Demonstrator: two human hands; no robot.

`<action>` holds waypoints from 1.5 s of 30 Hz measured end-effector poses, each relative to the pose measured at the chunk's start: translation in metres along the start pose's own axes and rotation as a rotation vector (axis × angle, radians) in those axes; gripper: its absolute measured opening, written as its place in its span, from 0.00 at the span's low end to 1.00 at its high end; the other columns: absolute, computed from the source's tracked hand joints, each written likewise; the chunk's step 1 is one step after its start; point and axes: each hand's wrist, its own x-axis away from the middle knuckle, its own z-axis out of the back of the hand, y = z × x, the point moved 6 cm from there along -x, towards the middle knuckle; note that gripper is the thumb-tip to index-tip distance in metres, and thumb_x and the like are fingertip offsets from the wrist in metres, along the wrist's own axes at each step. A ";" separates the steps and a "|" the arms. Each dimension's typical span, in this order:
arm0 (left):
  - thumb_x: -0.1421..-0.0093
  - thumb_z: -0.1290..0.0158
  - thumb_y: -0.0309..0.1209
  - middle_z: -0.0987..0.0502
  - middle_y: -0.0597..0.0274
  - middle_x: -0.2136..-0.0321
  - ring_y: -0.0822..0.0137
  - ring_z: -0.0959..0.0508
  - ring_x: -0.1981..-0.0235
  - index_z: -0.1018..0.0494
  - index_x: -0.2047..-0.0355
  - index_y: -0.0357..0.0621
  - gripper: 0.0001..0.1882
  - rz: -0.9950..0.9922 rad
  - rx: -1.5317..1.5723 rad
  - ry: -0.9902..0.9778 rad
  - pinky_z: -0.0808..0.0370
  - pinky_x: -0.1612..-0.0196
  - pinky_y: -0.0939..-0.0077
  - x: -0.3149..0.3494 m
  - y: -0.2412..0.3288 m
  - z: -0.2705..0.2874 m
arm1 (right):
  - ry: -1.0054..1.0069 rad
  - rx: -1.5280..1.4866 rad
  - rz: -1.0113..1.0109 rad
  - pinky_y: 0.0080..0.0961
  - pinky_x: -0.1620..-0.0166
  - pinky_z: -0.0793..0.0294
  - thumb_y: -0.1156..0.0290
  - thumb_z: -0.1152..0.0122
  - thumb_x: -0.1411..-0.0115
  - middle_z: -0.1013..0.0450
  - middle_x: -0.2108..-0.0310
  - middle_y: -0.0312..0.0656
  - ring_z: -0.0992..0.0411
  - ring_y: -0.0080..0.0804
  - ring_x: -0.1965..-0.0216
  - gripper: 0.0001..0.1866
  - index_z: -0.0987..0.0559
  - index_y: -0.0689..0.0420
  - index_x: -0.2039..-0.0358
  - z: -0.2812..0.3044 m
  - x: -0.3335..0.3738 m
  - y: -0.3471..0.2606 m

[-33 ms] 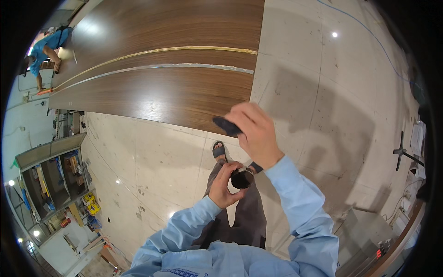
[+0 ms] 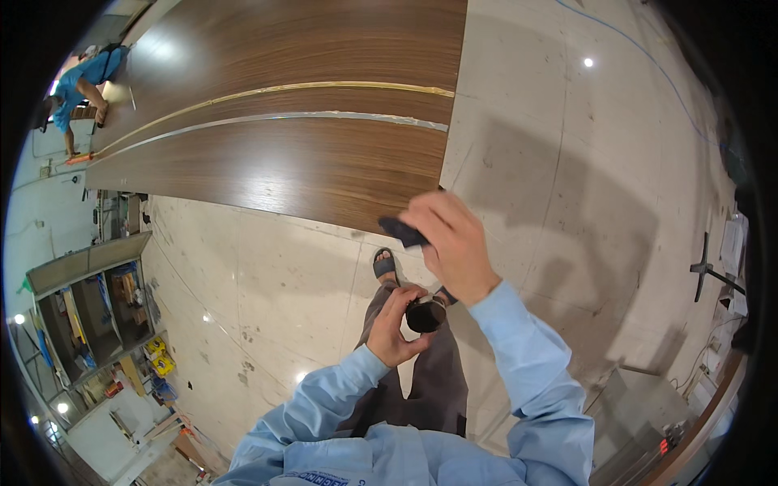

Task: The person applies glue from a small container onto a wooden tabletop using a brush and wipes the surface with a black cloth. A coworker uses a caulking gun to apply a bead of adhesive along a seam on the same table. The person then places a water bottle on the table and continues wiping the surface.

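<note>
My left hand [image 2: 395,328] is wrapped round a small dark round container [image 2: 425,314] in front of my legs. Its contents, if any, cannot be made out. Higher up and to the right, my right hand [image 2: 458,247] pinches a flat black object [image 2: 403,232], perhaps a cloth or pad; its exact kind is unclear. That black object hangs over the near right corner of a large brown wood-grain panel [image 2: 324,174]. Two thin strips, one golden [image 2: 324,85] and one silvery [image 2: 324,115], run lengthwise along the panel.
At the panel's far left end, a person in blue [image 2: 81,85] bends over it. A compartmented rack [image 2: 93,304] with tools stands on the left. Pale tiled floor [image 2: 267,283] surrounds my sandalled feet. A grey box [image 2: 640,405] sits at lower right, and a blue cable [image 2: 648,55] crosses the upper right.
My right hand and the black object have shifted slightly right and down. The left hand keeps its hold on the round container.
</note>
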 end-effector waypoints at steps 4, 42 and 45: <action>0.54 0.31 0.25 0.27 0.46 0.45 0.45 0.23 0.44 0.33 0.40 0.39 0.39 0.043 -0.063 -0.064 0.25 0.41 0.61 0.009 -0.006 0.002 | -0.153 -0.136 -0.075 0.37 0.56 0.22 0.87 0.39 0.54 0.25 0.60 0.44 0.25 0.47 0.56 0.17 0.20 0.60 0.61 0.001 0.057 -0.021; 0.56 0.32 0.22 0.27 0.45 0.44 0.44 0.24 0.43 0.33 0.39 0.42 0.42 -0.034 -0.047 -0.078 0.24 0.40 0.60 0.003 0.001 -0.003 | 0.038 -0.020 -0.401 0.27 0.58 0.23 0.92 0.44 0.55 0.24 0.64 0.45 0.22 0.42 0.63 0.19 0.18 0.63 0.62 0.043 0.058 0.032; 0.54 0.30 0.23 0.27 0.45 0.44 0.45 0.24 0.43 0.34 0.38 0.42 0.42 -0.041 -0.018 -0.069 0.26 0.39 0.58 0.002 0.001 -0.002 | 0.116 -0.117 -0.471 0.28 0.58 0.23 0.92 0.45 0.55 0.24 0.65 0.45 0.22 0.41 0.64 0.20 0.18 0.63 0.62 0.046 0.060 0.038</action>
